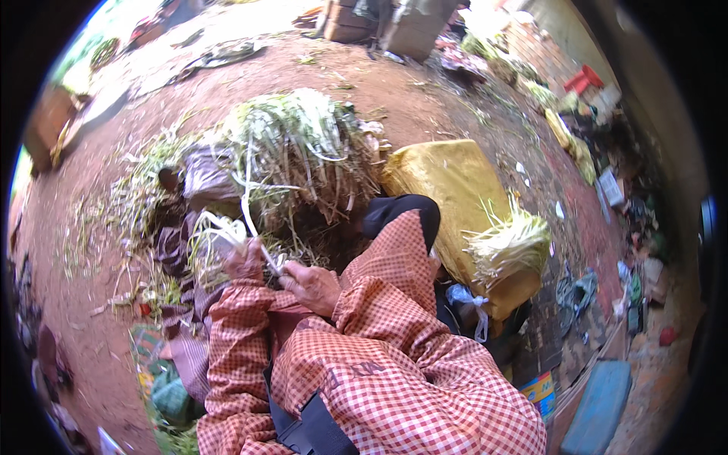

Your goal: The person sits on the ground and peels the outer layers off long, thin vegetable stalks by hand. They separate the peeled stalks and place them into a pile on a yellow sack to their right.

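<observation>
My left hand [245, 263] is closed around several pale, curling plant strips [213, 236]. My right hand [314, 287] pinches the lower end of a long white-green stalk [249, 207], which passes close by the left hand and rises over the pile. Just ahead lies a large heap of leafy stalks with roots [301, 136], which look like spring onions. To the right, a trimmed bundle of pale stalks [509, 244] rests on a yellow plastic container [449, 176]. Checked cloth covers both my arms and my lap.
Loose green trimmings [142, 182] are strewn over the earth floor at the left. A greyish cloth [210, 173] lies against the heap. On the right are a clear plastic bag [469, 298], a blue box-like object [597, 404] and a red plastic vessel [583, 79] near the wall.
</observation>
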The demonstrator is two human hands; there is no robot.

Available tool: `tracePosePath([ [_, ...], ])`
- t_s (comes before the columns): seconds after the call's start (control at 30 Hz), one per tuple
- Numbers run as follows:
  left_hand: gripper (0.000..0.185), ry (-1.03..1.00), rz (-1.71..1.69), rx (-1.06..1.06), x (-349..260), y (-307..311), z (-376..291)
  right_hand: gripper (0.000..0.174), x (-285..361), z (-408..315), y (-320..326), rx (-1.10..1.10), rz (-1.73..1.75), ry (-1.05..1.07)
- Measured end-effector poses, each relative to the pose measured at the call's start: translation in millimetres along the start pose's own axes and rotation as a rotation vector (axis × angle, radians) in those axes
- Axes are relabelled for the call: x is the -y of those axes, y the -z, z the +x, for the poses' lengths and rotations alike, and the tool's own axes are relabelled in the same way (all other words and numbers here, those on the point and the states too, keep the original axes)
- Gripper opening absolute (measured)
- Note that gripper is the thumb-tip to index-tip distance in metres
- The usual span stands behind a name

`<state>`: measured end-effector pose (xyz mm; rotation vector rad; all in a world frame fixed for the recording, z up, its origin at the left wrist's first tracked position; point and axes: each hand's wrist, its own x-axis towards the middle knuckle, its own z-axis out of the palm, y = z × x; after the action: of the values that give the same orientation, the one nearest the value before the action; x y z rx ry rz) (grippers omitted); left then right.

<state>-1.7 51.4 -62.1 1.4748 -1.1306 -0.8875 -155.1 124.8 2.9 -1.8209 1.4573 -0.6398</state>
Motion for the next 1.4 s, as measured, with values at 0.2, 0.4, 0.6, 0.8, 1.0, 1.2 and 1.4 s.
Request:
tracePosePath([
  [0.2,0.023,-0.08,-0.04,0.028,-9,4,-30,0.024,-2,3,-13,0.015,0.282,-0.084],
  [0.4,0.018,0.104,-0.541,0.225,-22,1,-68,0.016,-12,32,-6,-0.154,0.879,-0.221],
  [0.6,0.028,0.331,-0.654,0.192,-26,13,-45,0.01,-12,35,16,-0.087,1.455,-0.317],
  [0.8,0.04,0.602,-0.872,0.213,-10,28,6,0.02,-18,49,20,0.228,0.894,-0.226],
  [1.0,0.031,0.473,-0.977,0.029,-17,11,19,0.022,-46,59,-6,0.287,0.942,-0.237],
  [1.2,0.021,0.097,-0.881,-0.331,-27,89,70,0.015,-122,103,27,0.237,-0.26,-0.113],
  [1.4,0.025,0.238,-1.335,0.242,2,58,77,0.028,-153,200,31,-0.091,-0.365,-0.2],
])
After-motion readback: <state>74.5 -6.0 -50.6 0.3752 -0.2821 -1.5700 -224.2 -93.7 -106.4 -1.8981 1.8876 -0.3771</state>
